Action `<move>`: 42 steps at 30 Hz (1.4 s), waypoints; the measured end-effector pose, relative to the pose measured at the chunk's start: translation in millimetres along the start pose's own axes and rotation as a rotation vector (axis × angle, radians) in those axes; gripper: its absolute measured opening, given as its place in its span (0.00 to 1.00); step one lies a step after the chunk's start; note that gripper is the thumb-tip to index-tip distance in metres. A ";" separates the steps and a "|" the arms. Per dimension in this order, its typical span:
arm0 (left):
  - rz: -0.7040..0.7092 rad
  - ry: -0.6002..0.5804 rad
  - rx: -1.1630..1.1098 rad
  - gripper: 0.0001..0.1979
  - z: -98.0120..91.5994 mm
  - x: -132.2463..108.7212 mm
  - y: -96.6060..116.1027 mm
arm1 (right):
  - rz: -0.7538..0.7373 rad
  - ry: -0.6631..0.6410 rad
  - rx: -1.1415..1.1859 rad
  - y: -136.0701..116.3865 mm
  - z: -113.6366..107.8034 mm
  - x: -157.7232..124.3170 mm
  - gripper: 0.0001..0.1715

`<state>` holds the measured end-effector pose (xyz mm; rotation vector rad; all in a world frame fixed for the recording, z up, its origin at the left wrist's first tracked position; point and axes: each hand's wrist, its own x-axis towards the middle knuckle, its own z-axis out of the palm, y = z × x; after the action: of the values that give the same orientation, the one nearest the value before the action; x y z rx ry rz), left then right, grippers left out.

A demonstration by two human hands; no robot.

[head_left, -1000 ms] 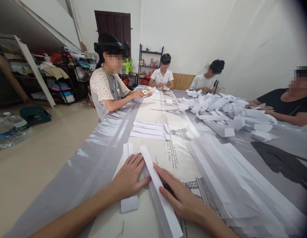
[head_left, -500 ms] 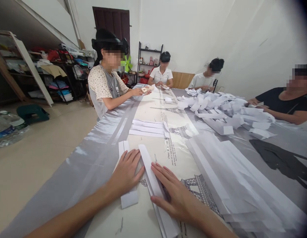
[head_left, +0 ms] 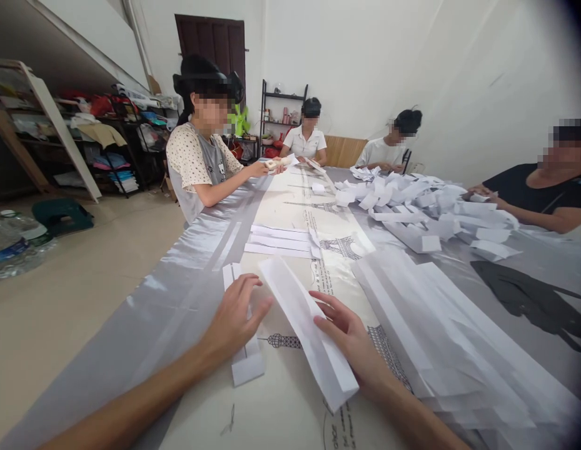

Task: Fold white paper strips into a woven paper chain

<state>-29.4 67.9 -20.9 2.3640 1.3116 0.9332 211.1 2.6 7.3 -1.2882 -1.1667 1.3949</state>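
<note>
Holding the now-lifted paper strip pinched in the right hand, the left hand loosely spread

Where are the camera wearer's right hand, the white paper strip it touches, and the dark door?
Right hand (head_left: 358, 344), head view: back of the hand.
White paper strip (head_left: 308, 331), head view: middle of its length.
Dark door (head_left: 214, 45), head view: upper panel.

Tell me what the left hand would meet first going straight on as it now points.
The left hand would likely meet the far end of the folded paper that the right hand touches. Depth is unclear; if it passed over, the paper strips beyond would probably come next.
</note>
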 end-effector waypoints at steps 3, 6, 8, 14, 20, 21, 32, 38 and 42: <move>-0.142 0.062 -0.268 0.16 -12.7 3.3 6.0 | -0.023 -0.019 0.126 -3.5 7.5 -5.4 0.31; -0.271 0.001 -0.561 0.21 -19.5 4.6 11.7 | -0.105 -0.070 0.169 0.4 17.3 -10.5 0.29; -0.332 -0.048 -0.742 0.23 -18.7 3.2 15.1 | -0.131 -0.113 0.148 3.9 22.8 -12.5 0.27; -0.502 -0.063 -0.912 0.23 -10.3 -2.9 19.9 | -0.172 -0.128 0.035 11.2 25.0 -12.0 0.29; -0.571 0.091 -0.920 0.21 -11.0 -1.3 15.4 | -0.266 -0.013 -0.267 17.7 17.1 -10.2 0.31; -0.573 0.072 -0.942 0.22 -10.6 -1.6 14.6 | -0.238 -0.018 -0.233 17.3 16.4 -9.9 0.28; -0.488 -0.186 -1.221 0.20 -6.6 -8.3 14.7 | 0.229 0.004 0.250 13.3 7.9 -10.6 0.22; -0.427 -0.273 -1.140 0.17 -14.7 -11.5 14.6 | 0.368 0.077 0.276 21.3 -0.4 -10.6 0.21; -0.418 -0.420 -1.060 0.17 -17.3 -12.7 17.2 | 0.279 -0.036 0.211 13.2 3.2 -12.5 0.20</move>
<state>-34.3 46.8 -4.0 1.2968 0.7759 0.6796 208.7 -12.2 -3.5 -1.3134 -0.8579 1.7009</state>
